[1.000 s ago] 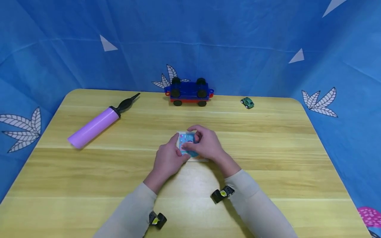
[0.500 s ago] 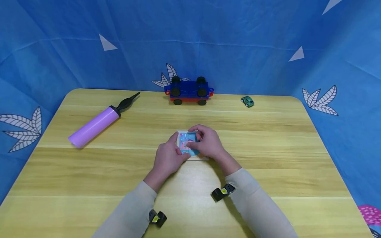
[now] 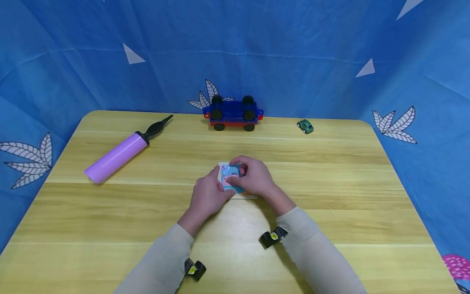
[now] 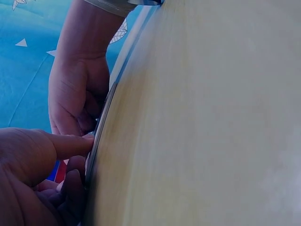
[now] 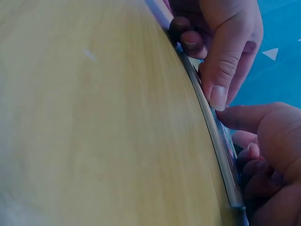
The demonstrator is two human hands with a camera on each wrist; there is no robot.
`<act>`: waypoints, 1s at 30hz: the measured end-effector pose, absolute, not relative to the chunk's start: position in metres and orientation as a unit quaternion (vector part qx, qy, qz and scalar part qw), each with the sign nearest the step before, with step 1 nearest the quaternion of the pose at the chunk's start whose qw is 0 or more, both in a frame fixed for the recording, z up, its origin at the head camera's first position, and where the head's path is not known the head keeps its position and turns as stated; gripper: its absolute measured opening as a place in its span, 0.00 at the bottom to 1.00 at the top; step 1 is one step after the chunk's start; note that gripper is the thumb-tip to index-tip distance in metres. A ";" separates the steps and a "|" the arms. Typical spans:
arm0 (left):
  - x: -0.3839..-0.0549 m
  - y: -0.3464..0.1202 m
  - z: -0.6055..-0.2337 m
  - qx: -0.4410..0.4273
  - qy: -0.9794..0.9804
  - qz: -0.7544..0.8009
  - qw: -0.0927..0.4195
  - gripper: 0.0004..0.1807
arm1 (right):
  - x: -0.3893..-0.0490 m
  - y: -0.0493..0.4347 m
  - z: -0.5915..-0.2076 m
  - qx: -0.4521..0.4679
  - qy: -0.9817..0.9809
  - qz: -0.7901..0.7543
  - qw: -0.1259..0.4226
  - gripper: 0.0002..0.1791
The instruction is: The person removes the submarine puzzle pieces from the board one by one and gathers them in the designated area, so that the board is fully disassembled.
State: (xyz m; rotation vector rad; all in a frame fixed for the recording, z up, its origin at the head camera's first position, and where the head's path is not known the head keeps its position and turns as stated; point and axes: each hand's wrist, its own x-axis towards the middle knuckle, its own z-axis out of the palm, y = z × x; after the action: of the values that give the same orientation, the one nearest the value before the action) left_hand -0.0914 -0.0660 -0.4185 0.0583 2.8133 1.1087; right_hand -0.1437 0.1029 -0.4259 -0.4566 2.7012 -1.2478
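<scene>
A small flat puzzle board (image 3: 245, 197) with a pale border and a blue-and-pink picture lies mid-table. My left hand (image 3: 207, 195) grips its left side, index finger along the left edge and thumb at the lower edge. Over the picture, my right hand (image 3: 258, 179) pinches a blue puzzle piece (image 3: 238, 190) between thumb and index finger and covers much of the board's right half. Seen edge-on in the right wrist view, the board (image 5: 218, 146) has the right thumb and left thumb close together above it. The piece's outline is mostly hidden.
Beyond the hands, an overturned blue-and-red toy vehicle (image 3: 233, 113) stands at the table's back edge. A purple hand pump (image 3: 116, 157) with a black nozzle lies at left. A small green toy car (image 3: 305, 126) sits back right. Blue patterned cloth (image 3: 293, 41) hangs behind.
The right thumb and index finger have shifted slightly over the picture, and the pinched piece has turned or tilted a little. The left hand and the board stay in place.
</scene>
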 end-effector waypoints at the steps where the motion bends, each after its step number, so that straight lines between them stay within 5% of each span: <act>1: -0.091 -0.066 -0.418 0.018 0.928 0.368 0.061 0.47 | -0.144 0.102 -0.426 -0.151 0.897 -0.411 0.065 0.21; 30: -0.091 -0.068 -0.418 0.029 0.918 0.388 0.077 0.45 | -0.148 0.100 -0.419 -0.111 0.897 -0.410 0.119 0.19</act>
State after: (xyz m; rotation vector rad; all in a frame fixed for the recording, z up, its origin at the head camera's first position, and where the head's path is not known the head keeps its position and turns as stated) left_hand -0.0908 -0.0676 -0.4183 0.0882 2.7509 1.1637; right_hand -0.1478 0.0995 -0.4185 -0.3249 2.6227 -1.1999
